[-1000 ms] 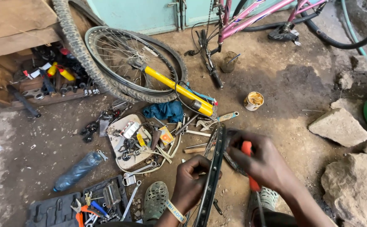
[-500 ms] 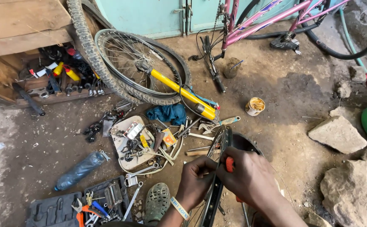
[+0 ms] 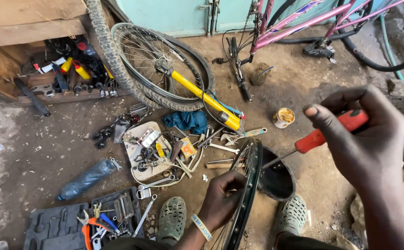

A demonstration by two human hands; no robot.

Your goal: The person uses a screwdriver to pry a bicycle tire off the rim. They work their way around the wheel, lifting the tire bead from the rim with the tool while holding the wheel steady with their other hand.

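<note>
My left hand [image 3: 222, 199] grips the black rim of a bicycle wheel [image 3: 247, 185] that stands upright between my feet, with its tyre [image 3: 276, 178] hanging loose on the right side. My right hand [image 3: 368, 139] is raised close to the camera and holds a red-handled screwdriver [image 3: 331, 132]. The screwdriver's metal shaft points down-left, and its tip reaches the rim's upper edge.
Wrenches, small parts and a blue cloth [image 3: 185, 121] litter the dirt in front. A yellow pump [image 3: 204, 98] lies across another wheel [image 3: 162, 65]. An open tool case [image 3: 72, 224] sits lower left, a grease tin [image 3: 284, 117] beyond the rim, a pink bicycle frame [image 3: 303, 23] behind, rocks at right.
My right hand has lifted up and to the right with the screwdriver, away from the rim. The left hand stays on the rim. The camera view has shifted left.
</note>
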